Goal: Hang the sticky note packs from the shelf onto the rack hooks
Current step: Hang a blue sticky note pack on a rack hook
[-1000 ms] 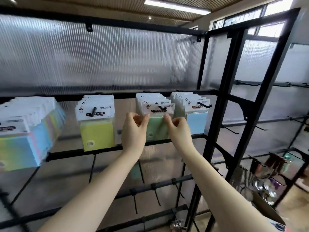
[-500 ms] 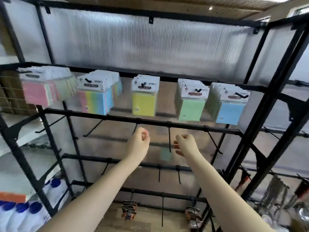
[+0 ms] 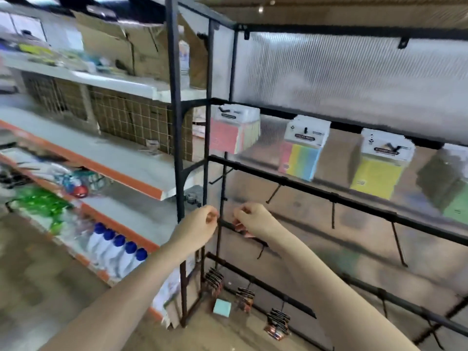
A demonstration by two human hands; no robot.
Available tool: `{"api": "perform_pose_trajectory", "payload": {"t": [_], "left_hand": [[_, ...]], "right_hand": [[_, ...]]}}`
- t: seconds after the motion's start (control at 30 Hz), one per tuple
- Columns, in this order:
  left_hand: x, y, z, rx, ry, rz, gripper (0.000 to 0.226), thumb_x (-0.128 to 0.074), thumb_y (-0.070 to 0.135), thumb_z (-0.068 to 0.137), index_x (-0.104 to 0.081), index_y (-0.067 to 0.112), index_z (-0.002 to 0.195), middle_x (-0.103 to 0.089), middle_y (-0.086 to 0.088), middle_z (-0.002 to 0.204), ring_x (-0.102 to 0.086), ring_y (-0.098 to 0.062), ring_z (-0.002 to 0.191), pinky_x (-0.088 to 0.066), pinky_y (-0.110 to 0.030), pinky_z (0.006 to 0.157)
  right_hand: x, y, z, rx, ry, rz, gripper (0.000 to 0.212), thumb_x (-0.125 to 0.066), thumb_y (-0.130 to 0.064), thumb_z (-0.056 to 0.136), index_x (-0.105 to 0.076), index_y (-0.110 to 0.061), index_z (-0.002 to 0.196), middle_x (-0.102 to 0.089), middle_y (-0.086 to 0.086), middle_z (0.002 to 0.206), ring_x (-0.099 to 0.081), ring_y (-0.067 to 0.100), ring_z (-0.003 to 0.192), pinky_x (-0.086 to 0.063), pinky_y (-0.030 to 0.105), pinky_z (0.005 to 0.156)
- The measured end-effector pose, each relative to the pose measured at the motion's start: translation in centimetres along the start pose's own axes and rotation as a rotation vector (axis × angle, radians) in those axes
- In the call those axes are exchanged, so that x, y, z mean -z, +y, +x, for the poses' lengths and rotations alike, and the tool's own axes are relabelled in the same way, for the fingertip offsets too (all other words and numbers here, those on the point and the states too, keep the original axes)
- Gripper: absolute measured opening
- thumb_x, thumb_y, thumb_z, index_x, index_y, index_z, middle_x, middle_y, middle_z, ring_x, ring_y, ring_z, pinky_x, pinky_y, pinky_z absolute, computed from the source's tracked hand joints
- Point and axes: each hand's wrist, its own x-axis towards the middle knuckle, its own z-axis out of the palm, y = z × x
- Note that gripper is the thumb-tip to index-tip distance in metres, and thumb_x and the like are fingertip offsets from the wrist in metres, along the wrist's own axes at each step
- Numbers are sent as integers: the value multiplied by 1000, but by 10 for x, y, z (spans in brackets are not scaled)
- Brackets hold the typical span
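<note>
Several sticky note packs hang from the rack's upper hooks: a pink pack (image 3: 224, 135), a rainbow-striped pack (image 3: 300, 158), a yellow pack (image 3: 377, 176) and a green pack (image 3: 455, 209) cut off by the right edge. My left hand (image 3: 200, 224) and my right hand (image 3: 250, 216) are raised side by side below them, in front of the black rack's (image 3: 177, 122) left post. Both have curled fingers and hold nothing. The picture is blurred.
Bare hooks (image 3: 333, 214) stick out of the rack's middle bars. Small dark packets (image 3: 244, 298) hang low, and a teal pad (image 3: 222, 308) lies on the floor. To the left stand white shelves with orange edges (image 3: 121, 171), blue-capped bottles (image 3: 116, 247) and cardboard boxes (image 3: 114, 39).
Both hands let go of the green pack on its hook and dropped, empty, to the lower bars. The view has swung left, bringing the side shelves into sight.
</note>
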Motion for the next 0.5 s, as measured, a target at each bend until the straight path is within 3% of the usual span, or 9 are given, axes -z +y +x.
{"api": "perform_pose_trajectory", "payload": {"t": [0.07,0.17,0.33,0.5], "left_hand": [[33,-38,0,47,19,24,18,-49,23,96,-62,22,109,-66,5,110,-61,-15,102,-50,-34,87],[80,-93,4,85,37,49,17,-51,23,95,-62,19,107,-67,2,105,-63,-18,97,-50,-39,87],[141,-171,12,135,56,104,15,-51,17,93,-63,18,102,-67,0,100,-63,-21,94,-50,-37,84],[178,-228,26,196,18,139,20,-48,14,93,-63,17,106,-65,-2,109,-60,-21,102,-49,-34,85]], "right_hand": [[-39,-22,17,8,-95,-26,25,-47,-22,97,-62,-6,87,-62,6,75,-57,15,63,-46,25,56],[-94,-54,43,14,-165,-58,29,-46,-20,97,-63,4,94,-62,10,80,-57,18,69,-44,23,56],[-172,-100,87,-5,-213,-80,22,-42,-16,97,-53,-10,78,-57,4,73,-52,15,61,-36,18,45],[-221,-134,120,35,-202,-133,17,-45,-14,93,-55,-6,82,-61,8,76,-53,15,61,-39,18,48]]}}
